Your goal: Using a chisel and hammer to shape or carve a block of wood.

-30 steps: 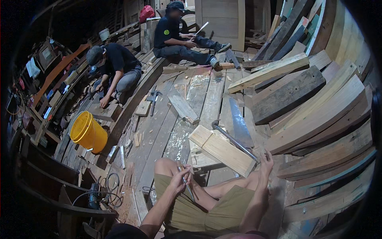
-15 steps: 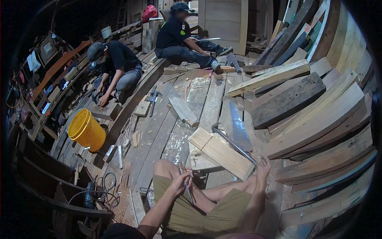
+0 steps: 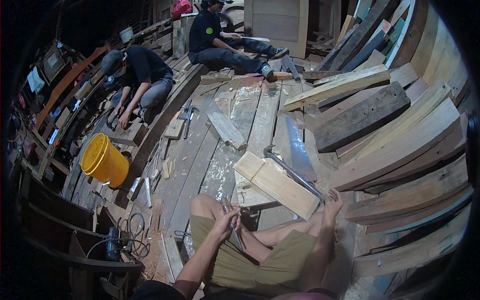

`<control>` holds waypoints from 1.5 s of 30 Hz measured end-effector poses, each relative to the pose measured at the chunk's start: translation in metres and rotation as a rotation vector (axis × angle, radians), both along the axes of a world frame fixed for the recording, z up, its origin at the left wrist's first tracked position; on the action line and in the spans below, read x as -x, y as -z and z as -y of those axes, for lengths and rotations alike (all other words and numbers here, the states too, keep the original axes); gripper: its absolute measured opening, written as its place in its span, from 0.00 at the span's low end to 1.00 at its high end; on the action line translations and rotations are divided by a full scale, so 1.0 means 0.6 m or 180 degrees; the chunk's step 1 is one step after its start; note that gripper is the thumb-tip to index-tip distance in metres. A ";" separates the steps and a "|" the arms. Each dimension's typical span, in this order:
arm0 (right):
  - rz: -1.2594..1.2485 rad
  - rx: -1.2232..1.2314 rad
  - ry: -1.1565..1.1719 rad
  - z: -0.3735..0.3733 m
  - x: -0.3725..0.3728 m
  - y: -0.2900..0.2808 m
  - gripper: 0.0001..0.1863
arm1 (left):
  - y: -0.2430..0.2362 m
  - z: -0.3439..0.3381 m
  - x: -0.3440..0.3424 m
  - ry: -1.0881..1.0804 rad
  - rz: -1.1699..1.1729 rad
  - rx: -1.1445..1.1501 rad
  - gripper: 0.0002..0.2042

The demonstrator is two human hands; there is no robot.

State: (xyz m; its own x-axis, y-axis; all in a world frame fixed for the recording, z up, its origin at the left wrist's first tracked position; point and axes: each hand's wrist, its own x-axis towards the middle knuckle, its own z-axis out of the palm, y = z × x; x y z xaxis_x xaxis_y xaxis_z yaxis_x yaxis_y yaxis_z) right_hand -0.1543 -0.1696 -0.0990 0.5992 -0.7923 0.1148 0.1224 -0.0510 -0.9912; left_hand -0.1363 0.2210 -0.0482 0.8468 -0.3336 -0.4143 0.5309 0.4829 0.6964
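Note:
In my left hand [image 3: 225, 226] is a chisel [image 3: 228, 206] with a brown handle, its metal blade slanting down over my lap; the fingers are wrapped round it. My right hand [image 3: 331, 204] is beside my right knee, fingers slightly apart, at the butt end of a hammer [image 3: 295, 176]. The hammer lies along the far side of a pale wooden board [image 3: 282, 186], its claw head pointing away from me. A line crosses the board near its far left end. Under it is another wood block [image 3: 246, 196].
A handsaw [image 3: 299, 155] lies beyond the hammer. Stacked timber [image 3: 360, 117] lines the right side. A yellow bucket [image 3: 106, 162] stands at left, near a corded tool [image 3: 113, 243]. One co-worker [image 3: 142, 75] bends over a block; another person [image 3: 207, 42] sits farther back.
The view has shifted slightly, so the scene sits a little higher and left. My right hand's fingers look a little more spread beside the hammer's end. The left still grips the chisel.

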 end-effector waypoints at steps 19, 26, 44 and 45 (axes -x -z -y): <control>-0.0026 0.0138 -0.0085 0.010 0.004 0.017 0.18 | 0.000 -0.008 0.008 -0.0047 0.0064 0.0032 0.10; -0.0107 0.0141 -0.0004 -0.003 0.007 -0.021 0.18 | 0.003 0.006 -0.003 0.0103 -0.0099 -0.0180 0.09; -0.0620 0.0196 -0.0834 0.004 -0.022 0.052 0.11 | -0.025 0.011 0.000 0.0041 0.0094 -0.0296 0.09; -0.0546 0.0236 -0.0841 0.004 -0.023 0.055 0.11 | -0.024 0.012 0.000 0.0040 0.0093 -0.0288 0.09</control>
State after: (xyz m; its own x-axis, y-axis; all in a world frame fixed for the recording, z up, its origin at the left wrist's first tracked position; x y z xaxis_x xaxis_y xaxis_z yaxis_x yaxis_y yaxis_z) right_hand -0.1408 -0.1719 -0.1318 0.7987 -0.5999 0.0459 -0.0274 -0.1125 -0.9933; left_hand -0.1364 0.2141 -0.0338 0.8550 -0.3066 -0.4183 0.5153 0.4107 0.7522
